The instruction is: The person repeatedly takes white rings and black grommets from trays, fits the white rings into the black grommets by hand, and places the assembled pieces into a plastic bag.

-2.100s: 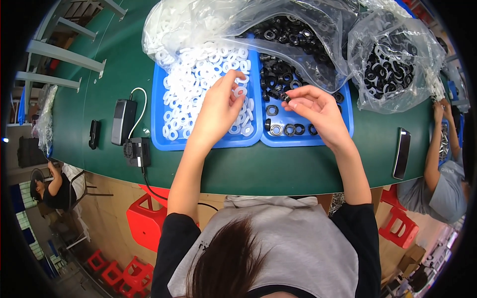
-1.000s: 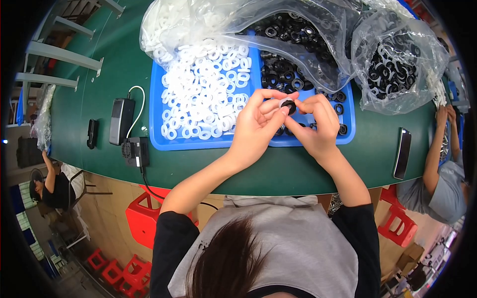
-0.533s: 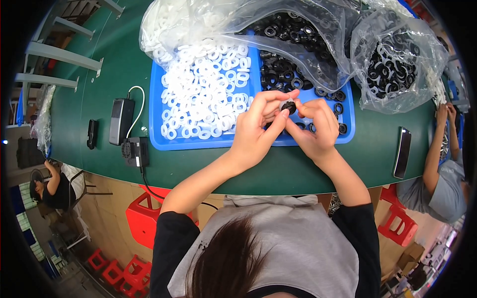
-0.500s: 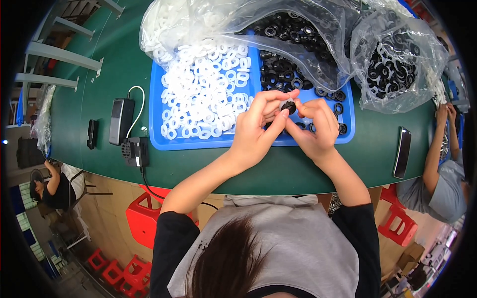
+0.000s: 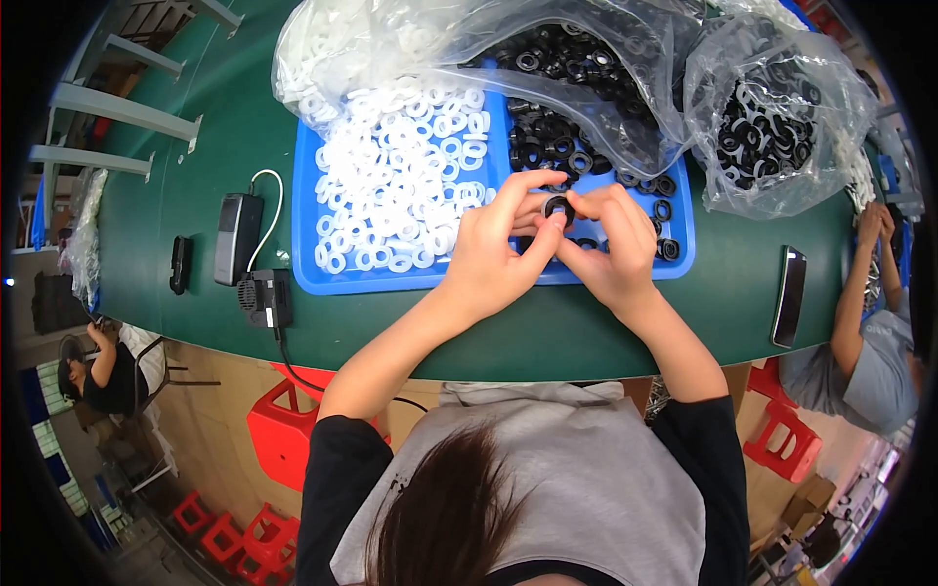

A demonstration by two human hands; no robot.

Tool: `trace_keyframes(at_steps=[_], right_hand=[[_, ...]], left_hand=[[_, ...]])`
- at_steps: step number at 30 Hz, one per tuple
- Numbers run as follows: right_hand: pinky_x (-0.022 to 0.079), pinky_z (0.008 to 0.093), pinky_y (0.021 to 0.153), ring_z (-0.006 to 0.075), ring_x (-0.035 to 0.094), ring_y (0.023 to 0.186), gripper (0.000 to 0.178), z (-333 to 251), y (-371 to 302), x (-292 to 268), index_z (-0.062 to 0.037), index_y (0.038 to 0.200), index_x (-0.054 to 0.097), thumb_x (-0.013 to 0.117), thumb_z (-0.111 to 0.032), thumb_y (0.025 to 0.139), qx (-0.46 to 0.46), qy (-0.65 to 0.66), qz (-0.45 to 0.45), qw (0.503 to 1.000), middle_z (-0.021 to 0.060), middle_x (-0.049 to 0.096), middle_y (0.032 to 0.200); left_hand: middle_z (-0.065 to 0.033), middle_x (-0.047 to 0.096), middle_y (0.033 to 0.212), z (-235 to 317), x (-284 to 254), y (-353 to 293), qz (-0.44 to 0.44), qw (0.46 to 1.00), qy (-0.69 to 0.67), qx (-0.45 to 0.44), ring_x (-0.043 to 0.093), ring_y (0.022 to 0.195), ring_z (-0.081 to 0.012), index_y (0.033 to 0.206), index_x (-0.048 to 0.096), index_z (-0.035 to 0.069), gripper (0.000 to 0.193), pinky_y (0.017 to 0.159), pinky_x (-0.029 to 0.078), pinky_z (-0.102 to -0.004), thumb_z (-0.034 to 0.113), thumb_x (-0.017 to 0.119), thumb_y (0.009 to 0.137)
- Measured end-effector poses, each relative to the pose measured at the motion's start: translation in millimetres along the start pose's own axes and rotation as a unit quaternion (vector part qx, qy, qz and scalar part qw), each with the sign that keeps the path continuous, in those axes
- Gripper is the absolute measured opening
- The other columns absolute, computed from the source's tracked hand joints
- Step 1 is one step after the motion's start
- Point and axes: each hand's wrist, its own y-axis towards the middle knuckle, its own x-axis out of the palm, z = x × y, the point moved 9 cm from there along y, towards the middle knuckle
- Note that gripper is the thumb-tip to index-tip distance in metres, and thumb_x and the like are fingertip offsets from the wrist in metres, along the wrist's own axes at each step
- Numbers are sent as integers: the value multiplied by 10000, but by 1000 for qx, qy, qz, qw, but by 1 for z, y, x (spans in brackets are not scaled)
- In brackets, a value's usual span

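Between my two hands is a small black ring (image 5: pixel 557 207) with a pale ring against it. My left hand (image 5: pixel 500 239) pinches it between thumb and fingers, over the front of the blue tray (image 5: pixel 381 284). My right hand (image 5: pixel 618 242) grips its right side with thumb and forefinger. White rings (image 5: pixel 391 186) fill the tray's left compartment. Black rings (image 5: pixel 562 146) lie in the right compartment, partly hidden behind my hands and under a clear plastic bag.
A clear bag (image 5: pixel 718 190) of black and white rings stands right of the tray. A phone (image 5: pixel 789 297) lies on the green table (image 5: pixel 410 337). Left of the tray are a black power bank (image 5: pixel 238 237) with a white cable and a small black device (image 5: pixel 181 264). Another person (image 5: pixel 860 332) sits at right.
The ring has turned in my fingers, so its round opening now shows more. My hands have shifted very slightly left.
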Motion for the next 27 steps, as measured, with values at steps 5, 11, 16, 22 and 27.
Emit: trace_keyframes(at_steps=[5,11,16,22,27], right_hand=[[509,280,585,191,607,687,299,9,20,-22,-3,978,648,804,-27,724,65,5,36,997,96,622,870],[462,415,908,318,578,988,437,15,61,-114,-48,1223,606,724,-63,802,98,-350,121,924,128,589,1091],[491,411,817,309,602,914,378,7,57,-94,-28,1189,587,691,-36,825,165,-224,13,960,155,582,1047],[498,432,810,341,603,939,236,21,9,13,-9,1037,604,670,-49,814,144,-107,-252,951,145,595,960],[493,437,783,329,582,914,183,39,-14,37,-4,983,597,671,-44,820,130,-137,-233,954,134,566,958]], left_hand=[[-176,724,1001,1,-4,0,19,995,91,37,737,818,-265,1337,484,44,430,669,568,-325,145,614,940],[-131,702,851,-4,-39,8,91,964,247,-24,681,713,-263,1143,600,20,248,644,532,-386,96,613,908],[-133,677,784,-24,-55,7,56,920,383,-51,639,638,-256,996,650,4,156,622,503,-367,79,621,861],[-168,636,821,-20,-51,8,43,917,393,-49,645,780,-361,848,643,-22,104,701,516,-450,67,617,801],[-173,609,839,-18,-51,6,29,915,400,-45,645,791,-367,860,681,-26,164,723,529,-438,91,653,748]])
